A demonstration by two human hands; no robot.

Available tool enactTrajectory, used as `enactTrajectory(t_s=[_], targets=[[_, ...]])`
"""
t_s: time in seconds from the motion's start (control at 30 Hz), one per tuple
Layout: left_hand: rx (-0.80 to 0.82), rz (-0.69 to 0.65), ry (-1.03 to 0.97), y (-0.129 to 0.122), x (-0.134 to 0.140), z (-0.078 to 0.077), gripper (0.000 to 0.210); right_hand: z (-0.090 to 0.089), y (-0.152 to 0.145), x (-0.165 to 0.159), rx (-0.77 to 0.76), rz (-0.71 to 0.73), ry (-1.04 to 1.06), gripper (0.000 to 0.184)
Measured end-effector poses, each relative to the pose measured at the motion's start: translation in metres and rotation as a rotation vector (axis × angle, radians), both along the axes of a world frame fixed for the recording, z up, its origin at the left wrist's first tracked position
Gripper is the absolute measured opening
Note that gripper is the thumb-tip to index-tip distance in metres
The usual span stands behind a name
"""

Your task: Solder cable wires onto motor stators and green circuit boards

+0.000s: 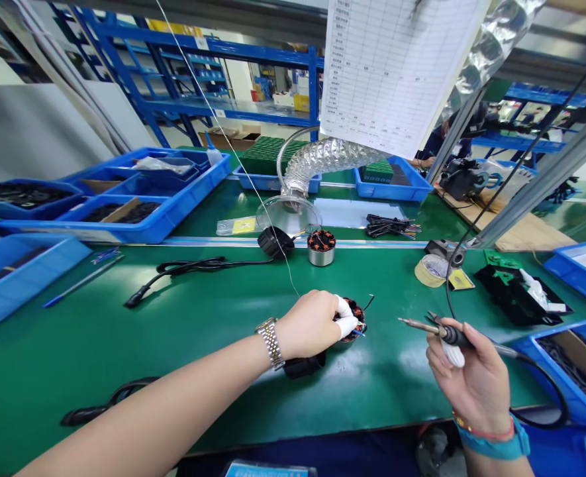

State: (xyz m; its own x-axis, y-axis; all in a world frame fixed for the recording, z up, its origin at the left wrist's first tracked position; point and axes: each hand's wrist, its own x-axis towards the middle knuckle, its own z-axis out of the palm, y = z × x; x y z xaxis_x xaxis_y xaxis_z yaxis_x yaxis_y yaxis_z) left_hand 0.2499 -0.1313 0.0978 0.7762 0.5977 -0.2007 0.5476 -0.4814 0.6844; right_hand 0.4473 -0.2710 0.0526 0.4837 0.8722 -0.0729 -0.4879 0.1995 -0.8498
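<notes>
My left hand [312, 324], with white covers on its fingertips, is pinched closed at the top of a copper-wound motor stator [356, 311]. Its fingers hide much of the stator and seem to grip a fine wire; a blue wire end [359, 333] pokes out beside them. A thin solder wire [233, 149] hangs from above and passes behind this hand. My right hand [466, 364] is wrapped round a soldering iron [454, 336], its tip pointing left toward the stator, apart from it. Small dark jaws of another tool [434, 318] show by the same hand.
A second stator [321, 248] and a black round cap [275, 243] with a cable stand farther back. Behind them is a foil exhaust duct [322, 161]. Blue bins [168, 215] line the left; a black tray [521, 298] lies right. A black housing [304, 366] sits below my left wrist.
</notes>
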Motion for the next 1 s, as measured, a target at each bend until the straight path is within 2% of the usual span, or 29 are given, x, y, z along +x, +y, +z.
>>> enactTrajectory(t_s=[0.57,0.7,0.83,0.9,1.0], targets=[[0.011,-0.014,0.007,0.002,-0.001,-0.001,0.031,0.000,-0.002,-0.012,0.222,-0.180,-0.306,0.023],[0.059,-0.034,-0.022,0.000,-0.004,-0.006,0.030,-0.006,0.003,-0.017,0.272,-0.195,-0.527,0.027],[0.239,0.047,-0.057,0.001,-0.006,-0.013,0.029,-0.015,0.023,-0.018,0.148,-0.284,-0.936,0.023],[0.194,0.085,-0.091,0.003,-0.007,-0.014,0.028,-0.019,0.039,-0.018,0.111,-0.250,-1.060,0.028],[-0.022,0.113,-0.167,0.010,-0.010,-0.012,0.029,-0.026,0.062,-0.018,0.138,-0.128,-1.106,0.035]])
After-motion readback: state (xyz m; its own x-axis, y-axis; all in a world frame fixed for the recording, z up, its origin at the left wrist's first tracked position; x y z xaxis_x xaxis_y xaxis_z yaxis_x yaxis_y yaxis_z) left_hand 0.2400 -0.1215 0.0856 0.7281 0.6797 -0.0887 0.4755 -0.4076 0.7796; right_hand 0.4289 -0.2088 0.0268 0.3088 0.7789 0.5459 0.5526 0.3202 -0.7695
